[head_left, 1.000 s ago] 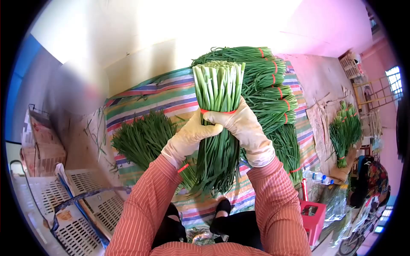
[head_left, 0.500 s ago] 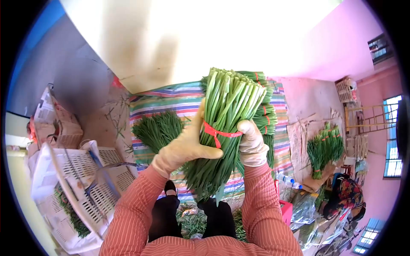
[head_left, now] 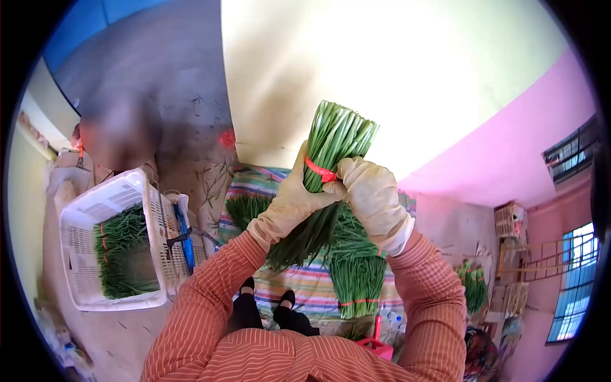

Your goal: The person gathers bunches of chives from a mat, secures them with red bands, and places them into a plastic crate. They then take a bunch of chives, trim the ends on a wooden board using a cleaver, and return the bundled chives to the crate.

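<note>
A bundle of long green stalks (head_left: 337,135) is held up in front of me, cut ends at the top and leaves hanging down. Red tape (head_left: 317,169) goes around its middle. My left hand (head_left: 296,198), in a pale glove, wraps round the bundle from the left. Also gloved, my right hand (head_left: 369,194) has its fingers closed at the tape's right end, on the bundle's right side. Below the hands, more taped green bundles (head_left: 358,283) lie on a striped sheet (head_left: 312,286), and loose greens (head_left: 247,210) lie at its left.
At left stands a white plastic crate (head_left: 156,235) with greens inside, and a blurred person (head_left: 121,127) is behind it. A pale wall (head_left: 382,76) rises ahead. More green bundles (head_left: 474,286) lie at right. A red basket (head_left: 377,348) is near my body.
The view has swung left. My right hand has risen and turned over, now closed at the tape's end. The bundle is turned and looks narrower; my left hand still holds it.
</note>
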Demonstrator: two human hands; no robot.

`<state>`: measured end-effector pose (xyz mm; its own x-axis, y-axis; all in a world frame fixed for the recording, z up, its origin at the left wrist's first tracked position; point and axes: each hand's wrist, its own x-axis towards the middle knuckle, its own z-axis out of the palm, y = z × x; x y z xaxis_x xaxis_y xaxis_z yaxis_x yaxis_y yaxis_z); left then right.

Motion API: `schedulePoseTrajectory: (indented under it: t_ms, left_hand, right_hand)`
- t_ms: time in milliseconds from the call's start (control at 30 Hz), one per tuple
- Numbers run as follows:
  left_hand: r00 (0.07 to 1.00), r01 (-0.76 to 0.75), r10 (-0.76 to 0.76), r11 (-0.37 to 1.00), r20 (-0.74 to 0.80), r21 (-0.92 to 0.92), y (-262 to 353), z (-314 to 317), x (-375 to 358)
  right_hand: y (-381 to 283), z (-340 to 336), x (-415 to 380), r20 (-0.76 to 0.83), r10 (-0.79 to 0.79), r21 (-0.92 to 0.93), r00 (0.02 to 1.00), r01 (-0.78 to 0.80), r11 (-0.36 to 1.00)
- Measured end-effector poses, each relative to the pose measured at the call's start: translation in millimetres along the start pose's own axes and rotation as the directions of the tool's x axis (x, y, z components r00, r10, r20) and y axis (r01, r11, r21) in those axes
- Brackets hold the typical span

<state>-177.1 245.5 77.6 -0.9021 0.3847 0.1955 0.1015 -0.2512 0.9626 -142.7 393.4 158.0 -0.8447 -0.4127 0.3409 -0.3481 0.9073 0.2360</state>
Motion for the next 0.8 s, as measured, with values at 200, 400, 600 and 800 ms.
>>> schedulePoseTrajectory:
  t_ms: [200,400,600,800]
  left_hand:
    - [0.979,-0.143,0.166,0.973,-0.115,0.181,36,-8,9]
    - [0.911,-0.031,0.250,0.834,-0.327,0.551,58,-17,3]
    - [0.688,-0.063,0.606,0.598,-0.399,0.799,81,-9,-41]
    - [0.827,0.556,-0.273,0.259,0.492,-0.790,-4,-53,-123]
  right_hand:
    - [-3,-48,32,-0.005,-0.330,-0.546,0.944,0.274,0.792]
    - [-8,-40,37,-0.139,0.036,0.370,0.990,0.019,0.929]
    - [-41,-56,43,0.444,0.292,0.619,0.847,-0.055,-0.783]
    - [-89,-56,35,0.404,-0.039,0.811,0.914,-0.377,-0.447]
